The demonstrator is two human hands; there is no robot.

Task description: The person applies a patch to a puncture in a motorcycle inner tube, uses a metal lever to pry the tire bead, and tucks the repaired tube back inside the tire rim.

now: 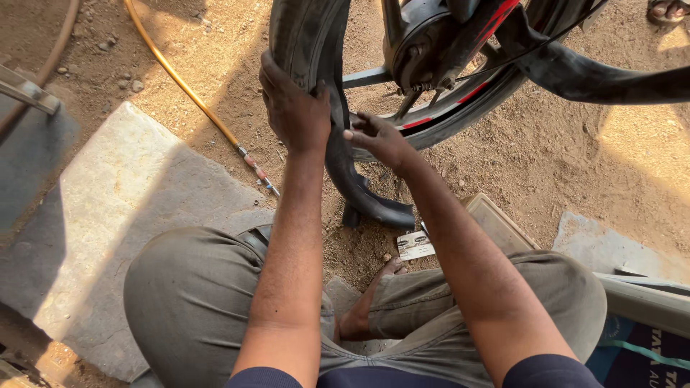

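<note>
My left hand (293,108) grips the black tyre (302,36) of a motorcycle wheel, thumb and fingers wrapped over its edge. A black rubber inner tube (359,194) hangs out of the tyre and curls down onto the dirt. My right hand (379,140) pinches the tube just beside the tyre, fingers closed on its edge. The wheel's rim with red stripes (460,100) and the hub (424,43) lie to the right, above the ground. I squat with both knees in grey trousers below my arms.
A yellow air hose with a metal nozzle (208,115) lies on the dirt to the left. A flat stone slab (122,201) is under my left knee. A small white card (415,246) lies near my bare foot. Another person's sandalled foot (668,8) shows top right.
</note>
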